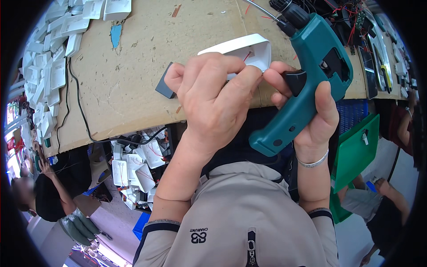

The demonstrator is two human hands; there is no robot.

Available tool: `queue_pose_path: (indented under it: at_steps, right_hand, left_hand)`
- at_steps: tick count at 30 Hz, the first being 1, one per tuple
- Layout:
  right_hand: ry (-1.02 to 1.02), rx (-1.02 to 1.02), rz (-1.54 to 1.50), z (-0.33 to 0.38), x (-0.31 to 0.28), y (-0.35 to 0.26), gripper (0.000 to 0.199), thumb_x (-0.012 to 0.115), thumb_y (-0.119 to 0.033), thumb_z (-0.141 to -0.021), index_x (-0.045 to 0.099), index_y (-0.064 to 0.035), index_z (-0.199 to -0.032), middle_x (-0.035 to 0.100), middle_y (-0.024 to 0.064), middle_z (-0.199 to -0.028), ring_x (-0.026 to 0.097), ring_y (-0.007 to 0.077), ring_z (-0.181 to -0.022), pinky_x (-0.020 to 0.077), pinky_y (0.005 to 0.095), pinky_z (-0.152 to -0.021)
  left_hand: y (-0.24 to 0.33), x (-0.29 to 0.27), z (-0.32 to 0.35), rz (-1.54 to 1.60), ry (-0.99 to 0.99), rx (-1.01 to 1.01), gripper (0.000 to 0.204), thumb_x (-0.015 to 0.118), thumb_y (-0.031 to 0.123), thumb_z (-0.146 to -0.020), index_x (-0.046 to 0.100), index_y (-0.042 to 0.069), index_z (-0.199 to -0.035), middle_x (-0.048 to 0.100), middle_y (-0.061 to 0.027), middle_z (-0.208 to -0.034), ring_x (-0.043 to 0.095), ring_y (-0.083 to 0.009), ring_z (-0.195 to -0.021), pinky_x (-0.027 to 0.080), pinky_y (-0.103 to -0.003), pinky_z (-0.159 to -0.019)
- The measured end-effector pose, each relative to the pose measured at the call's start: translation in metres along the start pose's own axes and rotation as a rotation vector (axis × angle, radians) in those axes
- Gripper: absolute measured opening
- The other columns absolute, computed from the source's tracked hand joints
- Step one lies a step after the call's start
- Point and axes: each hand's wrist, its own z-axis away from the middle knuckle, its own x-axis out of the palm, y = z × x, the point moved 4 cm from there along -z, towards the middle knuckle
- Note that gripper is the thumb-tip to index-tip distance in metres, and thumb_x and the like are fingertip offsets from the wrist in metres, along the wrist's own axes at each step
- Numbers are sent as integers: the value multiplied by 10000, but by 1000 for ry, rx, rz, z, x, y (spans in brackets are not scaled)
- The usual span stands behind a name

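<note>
My right hand [322, 107] is wrapped round the grip of a teal power screwdriver [284, 118] with a black trigger. Its black collar and long metal bit point to the far left. Closed, my left hand [218, 91] is at the near edge of a white plastic housing [262, 46], thumb and forefinger pinched at its rim. My left hand covers part of the housing; a short red wire shows inside. My right fingertips come close to the left thumb. A dark grey block [166, 84] lies on the table, left of my left hand.
White plastic housings [58, 73] pile up along the table's left [133, 89]. A black cable [82, 107] crosses there. More housings with red wires [142, 167] fill a container below. Wires and circuit boards [356, 22] crowd the far right. A green bin [356, 151] and people stand nearby.
</note>
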Motion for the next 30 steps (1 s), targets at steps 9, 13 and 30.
queue_pose_path:
  at_steps: [9, 13, 30]
  right_hand:
    - [53, -90, 68, -1, -4, 1, 597, 463, -361, -879, 297, 55, -1274, 412, 307, -1208, 475, 368, -1106, 507, 361, -824]
    - [20, -106, 27, 1, -11, 1, 592, 461, -358, -880, 291, 40, -1284, 410, 301, -1215, 469, 366, -1113, 502, 371, -831]
    - [166, -195, 553, 88, -14, -30, 713, 655, -373, -760, 357, 113, -1189, 501, 239, -1102, 593, 222, -826, 527, 268, -632]
  left_hand:
    - [1, 11, 3, 7, 47, 34, 186, 670, 74, -607, 601, 134, -770, 514, 32, -681, 479, -138, -629, 224, -311, -634]
    - [3, 11, 2, -25, 47, 31, 194, 649, 85, -587, 585, 154, -757, 483, 48, -703, 476, -136, -689, 203, -330, -649]
    - [-8, 13, -7, -155, -45, -123, 68, 653, 45, -633, 616, 55, -690, 577, -43, -866, 516, -164, -786, 293, -317, -783]
